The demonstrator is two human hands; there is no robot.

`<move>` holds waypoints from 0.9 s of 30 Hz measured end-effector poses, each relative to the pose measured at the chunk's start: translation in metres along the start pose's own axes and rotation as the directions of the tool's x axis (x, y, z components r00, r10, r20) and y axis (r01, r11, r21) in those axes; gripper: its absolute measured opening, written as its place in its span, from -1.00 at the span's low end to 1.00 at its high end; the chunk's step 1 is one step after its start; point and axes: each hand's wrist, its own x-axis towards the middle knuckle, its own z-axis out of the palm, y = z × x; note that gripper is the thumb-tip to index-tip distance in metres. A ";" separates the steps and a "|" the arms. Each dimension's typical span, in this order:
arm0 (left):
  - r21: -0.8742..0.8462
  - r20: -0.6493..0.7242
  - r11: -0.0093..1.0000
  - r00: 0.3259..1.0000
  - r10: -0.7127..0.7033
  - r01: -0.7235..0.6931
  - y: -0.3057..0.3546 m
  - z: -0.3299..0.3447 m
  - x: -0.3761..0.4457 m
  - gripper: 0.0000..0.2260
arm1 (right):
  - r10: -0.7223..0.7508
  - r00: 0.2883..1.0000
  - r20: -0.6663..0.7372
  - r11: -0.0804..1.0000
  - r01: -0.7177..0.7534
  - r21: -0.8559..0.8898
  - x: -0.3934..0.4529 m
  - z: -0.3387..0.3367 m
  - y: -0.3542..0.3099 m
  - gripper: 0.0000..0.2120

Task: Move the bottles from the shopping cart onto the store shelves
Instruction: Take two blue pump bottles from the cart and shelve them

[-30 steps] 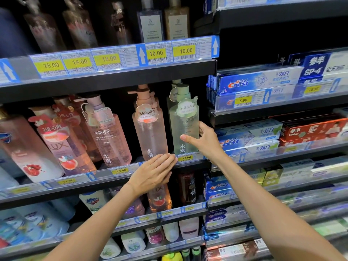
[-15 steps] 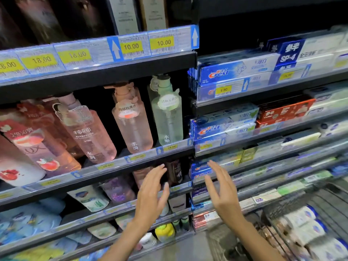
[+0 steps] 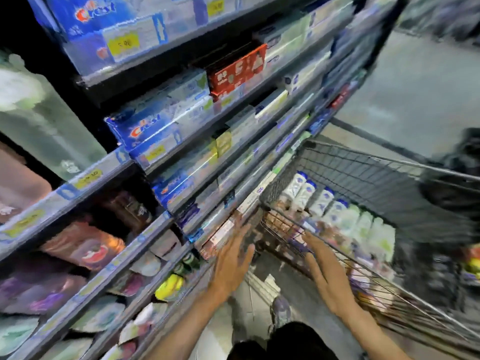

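Observation:
The view is blurred and tilted. A wire shopping cart (image 3: 337, 162) stands at the right, holding a row of white bottles with blue caps (image 3: 311, 196) and pale green bottles (image 3: 363, 227). My left hand (image 3: 233, 261) is held in the air with fingers spread, empty, just left of the cart's near corner. My right hand (image 3: 327, 274) is also empty, fingers straight, over the cart's near rim. The store shelves (image 3: 85, 183) fill the left, with a pale green pump bottle (image 3: 44, 128) and pink bottles (image 3: 83, 245) on them.
Toothpaste boxes (image 3: 155, 126) pack the shelves in the middle, right next to the cart. A dark bag (image 3: 452, 183) sits at the cart's far right end. Bare grey floor (image 3: 415, 81) lies beyond the cart. My shoe (image 3: 281, 310) shows below.
Both hands let go of the shelf bottles and dropped away. My view swung right and down, bringing the cart and its bottles into sight under my hands.

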 end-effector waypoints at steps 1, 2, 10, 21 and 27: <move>0.010 0.028 1.000 1.000 0.000 0.000 0.002 0.009 0.003 -0.63 | 0.035 0.999 -0.027 0.999 -0.035 0.000 -0.010 -0.007 0.007 -0.61; 0.007 0.061 1.000 0.998 -0.001 0.000 0.005 0.018 0.004 -0.61 | 0.075 0.996 -0.052 0.997 -0.075 0.003 -0.019 -0.013 0.013 -0.59; -0.112 0.243 0.992 0.969 -0.033 0.062 0.016 0.082 0.006 -0.58 | 0.341 0.915 -0.214 0.939 -0.321 0.120 -0.076 -0.046 0.063 -0.64; 0.011 0.297 0.995 0.950 -0.095 0.096 0.049 0.159 0.067 -0.55 | 0.480 0.837 -0.265 0.852 -0.372 0.369 -0.043 -0.099 0.143 -0.66; 0.100 0.281 0.994 0.957 -0.071 0.045 0.071 0.192 0.110 -0.62 | 0.499 0.834 -0.236 0.840 -0.399 0.367 -0.009 -0.130 0.182 -0.59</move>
